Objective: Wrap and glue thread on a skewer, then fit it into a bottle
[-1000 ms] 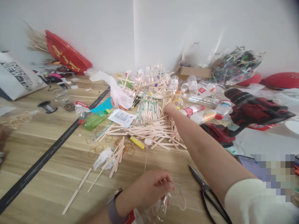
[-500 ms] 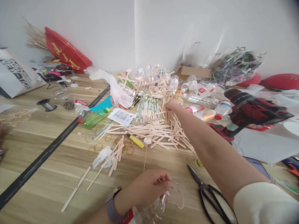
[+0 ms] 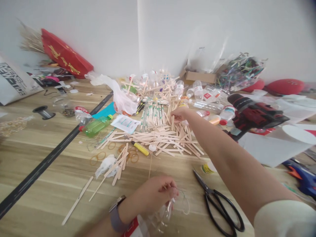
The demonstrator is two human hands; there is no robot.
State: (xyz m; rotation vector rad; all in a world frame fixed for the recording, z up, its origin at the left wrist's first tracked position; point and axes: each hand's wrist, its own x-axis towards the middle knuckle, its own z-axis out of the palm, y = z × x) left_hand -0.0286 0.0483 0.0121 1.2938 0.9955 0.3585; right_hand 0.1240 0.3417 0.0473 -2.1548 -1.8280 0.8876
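My left hand [image 3: 160, 194], with a watch on its wrist, is closed near the bottom centre. It grips a clear plastic bottle [image 3: 166, 214] by its upper end, and a thin string [image 3: 186, 204] loops out from the fingers. My right hand [image 3: 179, 114] reaches far forward, its fingers pinched on a flat wooden craft stick [image 3: 172, 122] at the pile's back right. Below it spreads a heap of loose craft sticks [image 3: 170, 141]. Wrapped sticks [image 3: 154, 113] lie just left of that hand. Black-handled scissors [image 3: 209, 194] rest on the table under my right arm.
A yellow cutter [image 3: 140, 148], rubber bands [image 3: 101, 155] and a green bottle [image 3: 97, 126] lie left of the sticks. Several clear bottles [image 3: 207, 104] stand or lie at the back. A red-black power drill [image 3: 256, 112] and a blue tool [image 3: 301, 177] are at right.
My right hand has drawn slightly back toward me, and a stick now shows in its fingers. The view has turned a little to the right. My left hand keeps hold of the bottle.
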